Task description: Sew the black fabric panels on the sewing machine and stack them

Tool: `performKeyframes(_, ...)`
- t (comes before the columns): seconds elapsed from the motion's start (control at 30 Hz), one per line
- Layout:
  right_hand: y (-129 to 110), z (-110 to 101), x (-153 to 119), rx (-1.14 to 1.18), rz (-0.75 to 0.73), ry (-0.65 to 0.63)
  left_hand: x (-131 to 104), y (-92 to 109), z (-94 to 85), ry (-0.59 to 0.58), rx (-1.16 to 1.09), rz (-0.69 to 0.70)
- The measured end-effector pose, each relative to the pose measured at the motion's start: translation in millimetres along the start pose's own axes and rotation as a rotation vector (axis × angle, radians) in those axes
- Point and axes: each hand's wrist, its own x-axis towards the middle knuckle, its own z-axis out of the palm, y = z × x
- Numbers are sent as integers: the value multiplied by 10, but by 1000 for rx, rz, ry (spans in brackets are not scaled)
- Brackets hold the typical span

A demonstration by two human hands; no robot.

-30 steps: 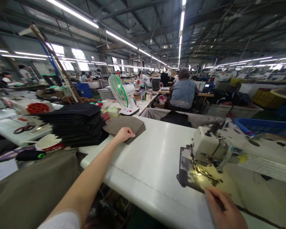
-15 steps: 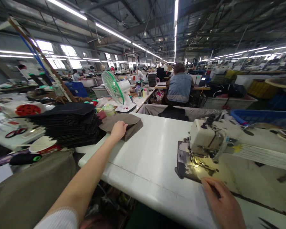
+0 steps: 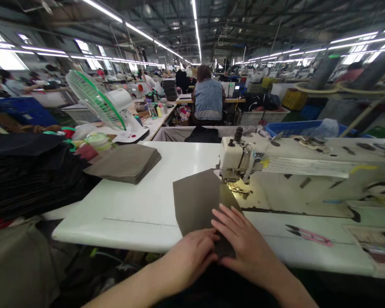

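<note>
A grey-brown fabric piece (image 3: pixel 195 196) lies on the white table, its right part beside the needle area of the sewing machine (image 3: pixel 237 160). My left hand (image 3: pixel 192 256) pinches the near edge of that piece. Flat on its right side rests my right hand (image 3: pixel 240 239), fingers spread and pointing at the machine. A stack of the same grey-brown fabric (image 3: pixel 125 162) sits at the table's left.
Pink-handled snips (image 3: pixel 311 236) lie right of my hands. A tall pile of black fabric (image 3: pixel 28 171) and a green-and-white fan (image 3: pixel 105 102) stand at the left. A seated person (image 3: pixel 208 96) and a blue basket (image 3: pixel 308 127) are beyond the table.
My left hand has left the stack and moved right and nearer with one fabric piece, now by the machine. My right hand has come onto that piece. The view has turned right.
</note>
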Motion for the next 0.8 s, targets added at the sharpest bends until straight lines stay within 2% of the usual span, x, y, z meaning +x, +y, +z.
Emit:
performKeyframes(0.13, 71, -99, -243, 90, 121, -126, -239, 186, -117, -81, -116, -104)
performKeyframes(0.23, 67, -237, -317, 265, 200, -162, -273, 229, -287, -96, -172, -251)
performKeyframes(0.3, 57, -325, -264, 392, 290, -198, -208, 179, -395, -26, -175, -333)
performKeyframes(0.37, 73, -366, -129, 486, 386, -219, -74, 56, -500, 98, -178, -382)
performKeyframes(0.43, 136, -335, 70, 532, 481, -130, 115, -132, -599, 245, -207, -407)
performKeyframes(0.53, 317, -175, 381, 497, 604, 138, 417, -456, -712, 423, -300, -505)
performKeyframes(0.57, 390, -103, 451, 462, 629, 193, 492, -550, -736, 438, -337, -560)
performKeyframes(0.67, 607, 147, 441, 365, 672, 271, 546, -707, -779, 387, -400, -640)
performKeyframes(0.73, 743, 372, 273, 327, 705, 339, 438, -691, -771, 328, -429, -668)
performKeyframes(0.8, 876, 689, 107, 329, 700, 396, 291, -629, -700, 296, -431, -679)
